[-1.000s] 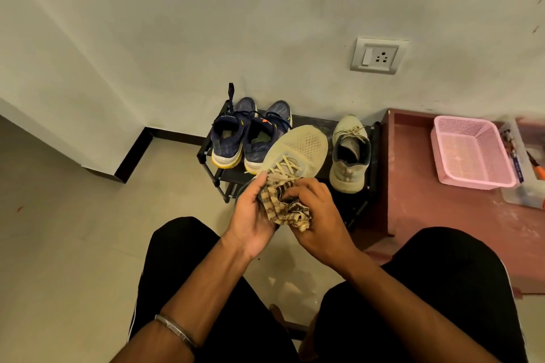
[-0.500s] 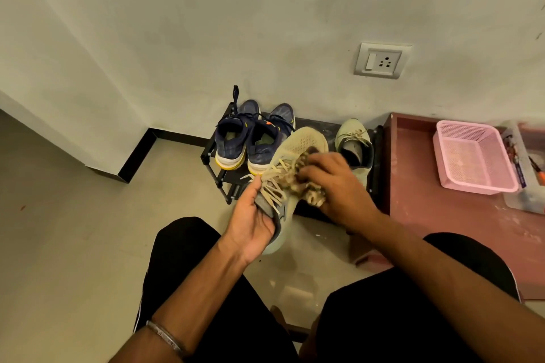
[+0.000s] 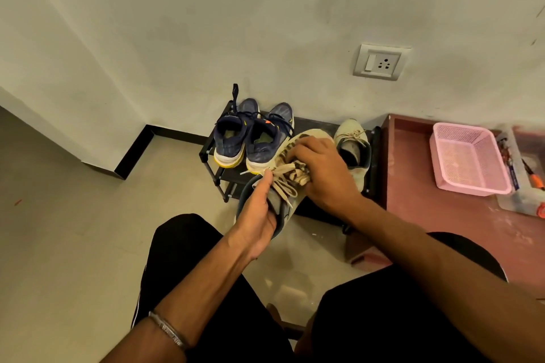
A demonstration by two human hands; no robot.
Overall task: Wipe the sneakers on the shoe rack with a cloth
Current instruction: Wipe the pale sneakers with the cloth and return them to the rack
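Observation:
My left hand (image 3: 259,212) grips a beige sneaker (image 3: 290,194) at its heel end and holds it in the air in front of the black shoe rack (image 3: 215,153). My right hand (image 3: 321,168) presses a checked cloth (image 3: 299,175) onto the top of that sneaker, fingers curled over the cloth near the toe. The laces hang loose between my hands. On the rack stand a pair of navy sneakers (image 3: 253,138) with yellow-edged soles at the left and the second beige sneaker (image 3: 352,147) at the right.
A low reddish-brown table (image 3: 442,215) adjoins the rack on the right, with a pink plastic basket (image 3: 469,159) and a clear box of small items (image 3: 525,174) on it. A wall socket (image 3: 380,62) is above. My black-clad knees fill the bottom; tiled floor lies to the left.
My right hand has slid the cloth from the lace area forward along the held sneaker toward its toe. My left hand keeps its hold at the heel.

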